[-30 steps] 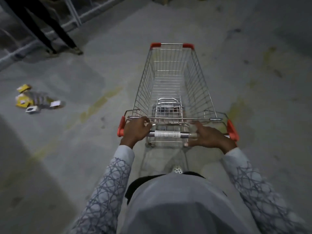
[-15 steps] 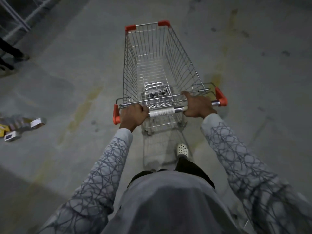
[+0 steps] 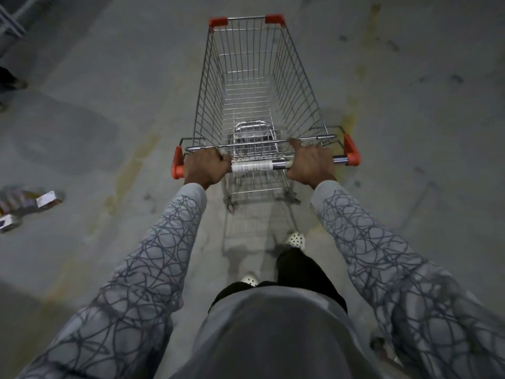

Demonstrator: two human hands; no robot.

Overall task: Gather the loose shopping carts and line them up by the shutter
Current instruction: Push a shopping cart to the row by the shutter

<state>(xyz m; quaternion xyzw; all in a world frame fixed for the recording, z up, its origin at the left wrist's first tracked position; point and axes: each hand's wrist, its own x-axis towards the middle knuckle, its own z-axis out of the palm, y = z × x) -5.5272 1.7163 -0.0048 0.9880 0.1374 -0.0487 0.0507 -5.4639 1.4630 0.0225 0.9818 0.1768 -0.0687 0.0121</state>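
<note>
Floor (image 3: 410, 187): bare stained concrete; no shutter or other carts are in view, so the heading is unchecked.
Cart (image 3: 254, 77): empty and straight ahead, nose pointing away; a snagged caster could swing it off line.
Left hand (image 3: 206, 168): fingers clamped round the handle bar (image 3: 254, 166) near its left red cap.
Right hand (image 3: 310, 165): fingers curled round the bar, one reaching to the rail above.
Boxes (image 3: 46, 199): scattered well to the left, off the path; a leftward drift would hit them.
Shoe (image 3: 296, 238): close behind the rear wheels; a sudden stop could clip it.
</note>
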